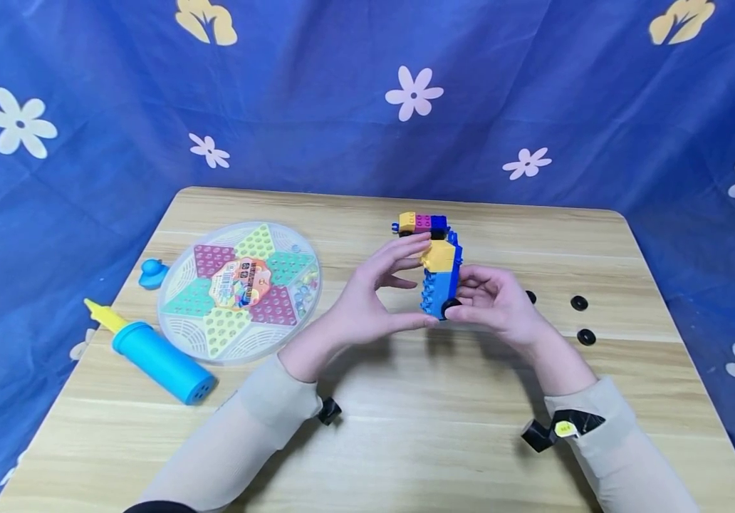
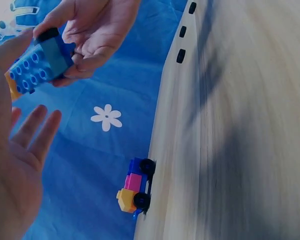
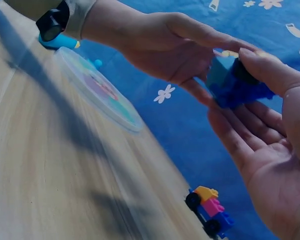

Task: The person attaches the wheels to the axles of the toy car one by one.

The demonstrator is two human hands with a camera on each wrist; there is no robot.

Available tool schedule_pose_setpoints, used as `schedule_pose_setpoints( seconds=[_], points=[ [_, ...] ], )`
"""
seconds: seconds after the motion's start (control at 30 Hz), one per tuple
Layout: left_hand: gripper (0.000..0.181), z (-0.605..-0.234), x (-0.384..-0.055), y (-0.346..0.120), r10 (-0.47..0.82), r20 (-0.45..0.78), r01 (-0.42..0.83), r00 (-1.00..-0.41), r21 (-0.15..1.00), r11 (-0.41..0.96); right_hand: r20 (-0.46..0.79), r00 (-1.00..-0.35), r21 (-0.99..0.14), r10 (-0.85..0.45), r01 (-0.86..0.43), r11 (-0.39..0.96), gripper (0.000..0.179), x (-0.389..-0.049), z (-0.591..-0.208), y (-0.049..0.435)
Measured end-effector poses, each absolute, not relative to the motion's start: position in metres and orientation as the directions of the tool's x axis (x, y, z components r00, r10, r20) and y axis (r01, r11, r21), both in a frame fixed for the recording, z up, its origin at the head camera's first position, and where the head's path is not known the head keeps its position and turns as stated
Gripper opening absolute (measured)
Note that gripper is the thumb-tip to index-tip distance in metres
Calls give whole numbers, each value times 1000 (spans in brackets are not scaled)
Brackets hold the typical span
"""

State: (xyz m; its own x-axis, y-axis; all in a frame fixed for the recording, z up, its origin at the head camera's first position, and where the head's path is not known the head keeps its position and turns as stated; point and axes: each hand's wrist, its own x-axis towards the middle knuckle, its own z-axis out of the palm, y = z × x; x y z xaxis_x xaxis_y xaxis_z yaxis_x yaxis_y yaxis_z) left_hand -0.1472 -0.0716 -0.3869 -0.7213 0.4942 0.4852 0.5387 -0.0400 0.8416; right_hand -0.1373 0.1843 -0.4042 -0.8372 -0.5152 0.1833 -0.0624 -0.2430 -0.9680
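A toy block car (image 1: 438,279), with a yellow brick and a light blue studded brick on a dark blue base, is held up on end over the table. My left hand (image 1: 367,296) spans its left side, fingertips at the yellow brick and thumb at the lower end of the blue brick. From the other side my right hand (image 1: 502,303) grips the base, its thumb against a black wheel (image 2: 47,34). Behind them stands a second block car (image 1: 423,224) in yellow, pink and dark blue, its black wheels on the table.
Loose black wheels (image 1: 579,303) lie on the table (image 1: 406,442) to the right. At left are a round Chinese checkers board (image 1: 171,313) with marbles, a small blue duck (image 1: 152,273) and a blue hand pump (image 1: 162,363) with a yellow nozzle. A blue flowered cloth (image 1: 342,107) hangs behind.
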Motion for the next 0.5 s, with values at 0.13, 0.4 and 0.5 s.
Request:
schedule_pose_setpoints(
  seconds=[0.13, 0.4, 0.5],
  points=[
    [88, -387, -148, -69, 464, 401, 439, -790, 898, -28, 174, -882, -981, -438, -114, -159, 44, -134, -401, 180],
    [73, -388, -150, -61, 421, 248, 257, -873, 966, -37, 184, -917, -983, -353, -175, -57, 42, -133, -404, 175],
    [70, -391, -151, -57, 407, 234, 232, -883, 971, -55, 184, -925, -982, -331, -190, -15, 41, -133, -407, 174]
  ],
)
